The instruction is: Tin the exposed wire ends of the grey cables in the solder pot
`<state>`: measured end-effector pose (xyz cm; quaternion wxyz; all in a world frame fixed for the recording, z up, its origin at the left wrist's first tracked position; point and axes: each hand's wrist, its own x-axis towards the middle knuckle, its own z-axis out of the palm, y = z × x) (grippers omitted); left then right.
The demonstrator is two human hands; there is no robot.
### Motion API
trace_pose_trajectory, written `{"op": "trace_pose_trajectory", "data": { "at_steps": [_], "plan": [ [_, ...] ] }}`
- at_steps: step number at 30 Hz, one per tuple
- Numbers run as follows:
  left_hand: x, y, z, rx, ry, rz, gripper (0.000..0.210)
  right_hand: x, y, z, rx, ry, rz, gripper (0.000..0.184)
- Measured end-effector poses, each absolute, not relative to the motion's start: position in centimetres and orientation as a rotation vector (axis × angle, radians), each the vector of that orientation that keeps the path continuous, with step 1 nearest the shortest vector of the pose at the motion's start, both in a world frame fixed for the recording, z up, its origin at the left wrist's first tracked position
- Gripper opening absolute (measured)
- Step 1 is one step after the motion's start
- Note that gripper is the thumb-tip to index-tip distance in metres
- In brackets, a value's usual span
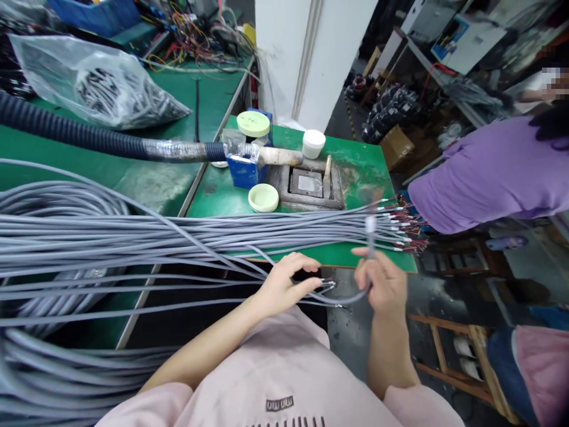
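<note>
In my right hand [382,279] a grey cable [342,301] is gripped near its end. That end points up, with a pale tip blurred by motion. My left hand [291,281] is at the table's front edge, its thumb and fingers apart. A few grey cables with stripped ends [329,284] pass beside or under it; how they touch the palm is hidden. Behind both hands a thick bundle of grey cables [284,230] lies across the green table [364,160]. Thin reddish wires [411,225] fan out of the bundle's right end.
A solder pot [306,184] with a handled tool [328,175] sits behind the bundle, near a pale green lid [263,197], a white tub [313,144] and a hose [178,150]. Coiled cables [66,201] lie left. A person in purple [489,172] is at the right.
</note>
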<state>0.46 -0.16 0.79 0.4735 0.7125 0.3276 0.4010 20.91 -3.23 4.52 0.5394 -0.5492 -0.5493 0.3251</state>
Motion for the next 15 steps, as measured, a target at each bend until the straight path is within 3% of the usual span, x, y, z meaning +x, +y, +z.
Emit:
{"op": "trace_pose_trajectory", "data": {
  "at_steps": [3,9,15],
  "plan": [
    [-0.1,0.3,1.1,1.224,0.779,1.013,0.03,19.1,-4.4,3.5,-1.411,-1.677,1.071,0.029],
    [0.0,0.7,0.8,0.865,0.832,0.992,0.03,17.8,-5.3,2.6,-1.371,-1.882,1.19,0.03],
    [1.8,0.3,0.5,0.93,0.822,0.954,0.034,16.8,-5.1,1.6,-1.524,-1.771,0.837,0.024]
  ]
}}
